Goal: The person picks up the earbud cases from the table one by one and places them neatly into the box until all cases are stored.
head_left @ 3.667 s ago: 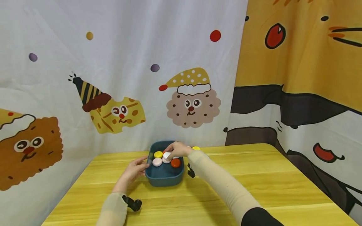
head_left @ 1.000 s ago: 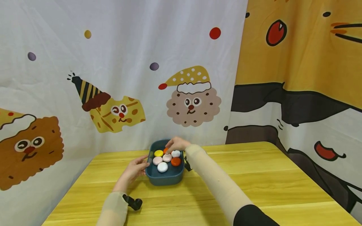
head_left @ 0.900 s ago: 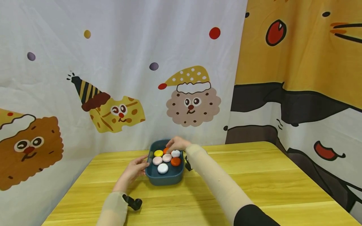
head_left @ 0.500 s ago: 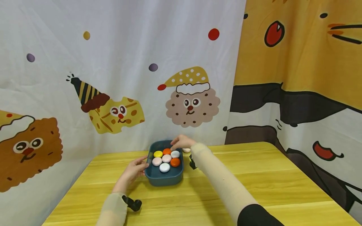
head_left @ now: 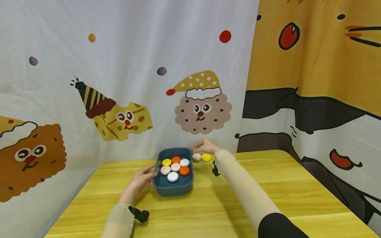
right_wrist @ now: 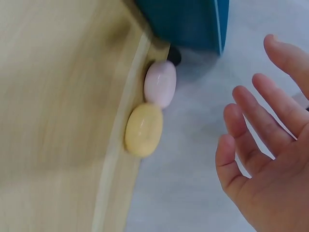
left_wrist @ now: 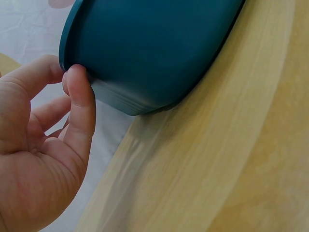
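In the head view a dark blue plastic bin (head_left: 172,191) stands near the table's far edge. Inside lie several glossy rounded discs, among them a white disc (head_left: 172,177), a pink disc (head_left: 165,170), a yellow disc (head_left: 166,162) and an orange-red disc (head_left: 184,171). My left hand (head_left: 142,179) pinches the bin's left rim between thumb and finger, as the left wrist view confirms. My right hand (right_wrist: 275,159) holds nothing, its fingers loosely spread. It hovers just above a second pink disc (head_left: 196,157) and a second yellow disc (head_left: 206,157), side by side right of the bin.
The wooden table (head_left: 238,191) stretches forward and to the right of the bin. Directly behind it hangs a white printed curtain (head_left: 125,66). A small black object (right_wrist: 174,56) shows beside the pink disc in the right wrist view.
The white disc held earlier by my right hand now lies at the front of the group in the bin. That hand has since moved right, out over the two outside discs. My left hand stays put.
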A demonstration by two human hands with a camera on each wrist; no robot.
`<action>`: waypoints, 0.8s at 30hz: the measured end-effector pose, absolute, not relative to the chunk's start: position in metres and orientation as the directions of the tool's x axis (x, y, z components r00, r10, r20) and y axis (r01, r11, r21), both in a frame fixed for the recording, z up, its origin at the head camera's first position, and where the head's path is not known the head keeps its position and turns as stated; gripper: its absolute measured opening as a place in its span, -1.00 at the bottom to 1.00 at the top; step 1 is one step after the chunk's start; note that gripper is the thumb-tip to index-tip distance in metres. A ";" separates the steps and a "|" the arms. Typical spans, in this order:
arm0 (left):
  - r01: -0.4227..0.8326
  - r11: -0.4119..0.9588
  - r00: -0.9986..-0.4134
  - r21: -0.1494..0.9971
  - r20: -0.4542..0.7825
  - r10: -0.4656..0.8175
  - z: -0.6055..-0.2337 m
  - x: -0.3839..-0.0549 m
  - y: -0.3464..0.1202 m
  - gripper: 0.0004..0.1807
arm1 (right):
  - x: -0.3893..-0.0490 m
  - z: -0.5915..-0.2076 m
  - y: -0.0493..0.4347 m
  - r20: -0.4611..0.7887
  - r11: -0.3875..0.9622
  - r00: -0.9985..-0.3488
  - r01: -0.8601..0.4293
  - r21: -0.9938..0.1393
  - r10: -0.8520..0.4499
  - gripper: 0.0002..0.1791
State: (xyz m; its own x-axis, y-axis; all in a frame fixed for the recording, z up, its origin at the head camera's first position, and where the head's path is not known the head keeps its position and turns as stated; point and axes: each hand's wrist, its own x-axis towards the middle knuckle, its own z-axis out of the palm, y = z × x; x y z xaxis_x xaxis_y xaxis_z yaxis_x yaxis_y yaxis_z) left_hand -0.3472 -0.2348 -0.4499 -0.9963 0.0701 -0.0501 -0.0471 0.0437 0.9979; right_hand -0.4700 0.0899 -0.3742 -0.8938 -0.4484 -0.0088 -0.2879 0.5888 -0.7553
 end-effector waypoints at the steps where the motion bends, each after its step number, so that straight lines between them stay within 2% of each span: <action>1: -0.048 0.047 -0.996 0.998 -0.052 0.070 -0.450 -0.347 -0.235 -0.37 | -0.471 -0.375 0.093 -0.005 0.586 -0.899 -0.281 -0.760 -0.438 -0.51; 15: -0.047 0.052 -0.996 0.998 -0.051 0.072 -0.450 -0.343 -0.237 -0.36 | -0.480 -0.417 0.128 0.046 0.503 -0.937 -0.227 -0.834 -0.347 -0.35; 24: -0.040 0.047 -0.997 0.998 -0.044 0.068 -0.452 -0.346 -0.235 -0.37 | -0.478 -0.433 0.139 0.014 0.501 -0.959 -0.160 -0.850 -0.281 -0.29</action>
